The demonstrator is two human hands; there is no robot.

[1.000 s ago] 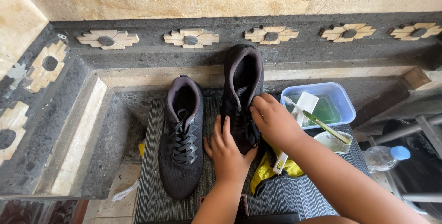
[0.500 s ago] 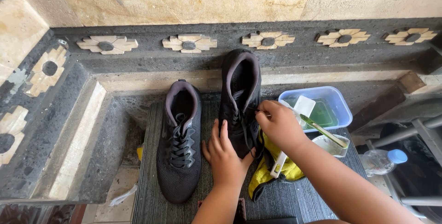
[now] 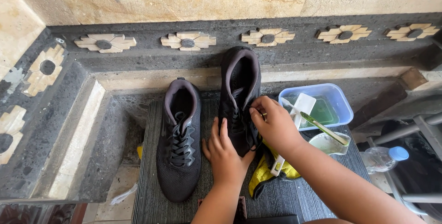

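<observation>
**Two hands at work on a dark shoe's laces**

While the left hand [image 3: 224, 152] lies flat and open on the front of the right-hand shoe [image 3: 239, 95], pressing it against the ribbed grey mat [image 3: 152, 196], the right hand [image 3: 275, 125] pinches that shoe's laces [image 3: 239, 122] between thumb and fingertips, its grip closed on them near the tongue. This shoe stands at the middle of the mat, its heel touching the dark stone step [image 3: 294, 58] behind. Just beside it on the left sits the second dark shoe [image 3: 179, 138], fully laced and untouched, set a little nearer the camera. Under the right wrist a crumpled yellow cloth [image 3: 264, 175] lies on the mat, with a small white brush handle [image 3: 277, 166] resting across it. To the right, near the hand, a blue plastic tub [image 3: 340, 97] holds greenish liquid and a white scrubbing tool [image 3: 303, 105]; a green-handled toothbrush [image 3: 327, 129] lies across a small clear bowl [image 3: 329, 145] just in front of it. Farther right, off the mat, a clear bottle with a blue cap [image 3: 384, 157] lies on its side. Pale flower-shaped inlays [image 3: 188, 41] line the stone wall behind the shoes.
</observation>
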